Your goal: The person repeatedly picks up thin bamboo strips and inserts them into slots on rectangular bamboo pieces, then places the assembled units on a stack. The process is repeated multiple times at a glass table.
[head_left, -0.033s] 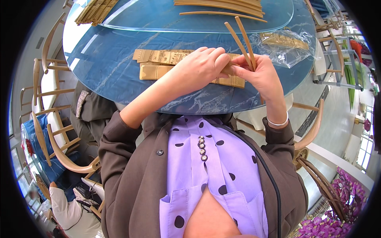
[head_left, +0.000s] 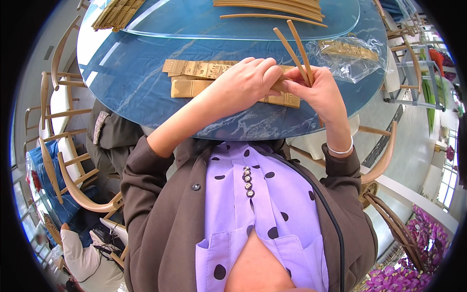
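Note:
My left hand (head_left: 250, 80) is closed, fingertips pinching the end of a gold paper chopstick sleeve (head_left: 197, 68) that extends to the left beneath it. Two chopsticks (head_left: 291, 50), light brown, stand up in a narrow V from my right hand (head_left: 322, 92). Its thumb and fingers are closed around them, and the thumb tip meets my left fingertips at the sleeve's end. Directly below my hands, another gold sleeve (head_left: 188, 89) lies flat on the blue table (head_left: 146, 97). My left hand and forearm cover the middle of the sleeves.
Loose chopsticks (head_left: 270, 6) lie on the glass turntable (head_left: 194, 31) at the far side. A stack of gold sleeves (head_left: 116, 13) sits far left. To the right, a clear plastic bag (head_left: 352, 65) holds more gold sleeves. Wooden chairs (head_left: 87, 202) stand around the table.
The chopstick tips have tilted very slightly to the left. The left end of the held sleeve has shifted a little away from me. Both hands are almost still.

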Tool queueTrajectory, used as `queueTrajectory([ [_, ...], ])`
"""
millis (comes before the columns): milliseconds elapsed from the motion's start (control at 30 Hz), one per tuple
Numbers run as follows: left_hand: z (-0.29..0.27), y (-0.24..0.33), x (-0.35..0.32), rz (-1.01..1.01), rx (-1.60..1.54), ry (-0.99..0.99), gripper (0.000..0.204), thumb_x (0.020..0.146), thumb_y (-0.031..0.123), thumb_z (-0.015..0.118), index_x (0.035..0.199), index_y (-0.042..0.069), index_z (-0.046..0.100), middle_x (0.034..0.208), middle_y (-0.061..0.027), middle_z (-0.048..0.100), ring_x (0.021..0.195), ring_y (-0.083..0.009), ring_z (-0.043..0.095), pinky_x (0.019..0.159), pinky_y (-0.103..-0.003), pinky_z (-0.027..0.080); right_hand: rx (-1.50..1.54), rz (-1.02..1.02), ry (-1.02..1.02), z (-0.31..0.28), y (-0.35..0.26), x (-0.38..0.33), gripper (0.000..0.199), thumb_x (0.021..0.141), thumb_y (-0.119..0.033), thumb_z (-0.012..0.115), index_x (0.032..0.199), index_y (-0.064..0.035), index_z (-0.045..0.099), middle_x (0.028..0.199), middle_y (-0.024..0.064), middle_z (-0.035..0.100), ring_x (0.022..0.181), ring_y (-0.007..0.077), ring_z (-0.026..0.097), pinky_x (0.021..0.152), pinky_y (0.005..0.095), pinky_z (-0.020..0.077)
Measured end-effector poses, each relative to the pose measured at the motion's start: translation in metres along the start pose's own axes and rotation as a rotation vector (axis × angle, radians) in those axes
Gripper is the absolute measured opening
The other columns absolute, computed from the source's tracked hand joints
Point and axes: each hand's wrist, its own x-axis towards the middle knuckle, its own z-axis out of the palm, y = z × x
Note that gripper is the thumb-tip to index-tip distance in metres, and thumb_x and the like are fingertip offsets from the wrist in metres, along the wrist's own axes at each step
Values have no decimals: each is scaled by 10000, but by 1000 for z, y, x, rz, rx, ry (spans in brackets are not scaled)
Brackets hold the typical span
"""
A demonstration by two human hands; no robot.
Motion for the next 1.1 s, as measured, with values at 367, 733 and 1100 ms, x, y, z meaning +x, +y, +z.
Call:
queueTrajectory([
  [367,-1,-1,0,-45,-17,-37,346,882,322,698,1021,41,552,943,-88,558,914,-255,614,835,-373,479,-65,9,-12,-4,4,0,176,886,-131,772,946,19,703,704,-66,522,624,23,413,543,211,320],
  [733,-15,-10,-5,-103,11,21,347,883,331,721,987,47,551,921,-96,583,904,-274,622,845,-386,488,-535,-96,75,-38,-29,-33,389,1075,-331,529,917,-4,670,683,-16,500,640,66,425,579,236,324],
  [1100,-15,-10,-5,-137,-13,1,369,897,339,712,1010,34,537,940,-109,591,917,-296,622,852,-397,493,-1133,-409,164,-31,-35,-42,267,924,-227,718,1066,-2,733,747,122,619,602,245,566,559,319,437],
])
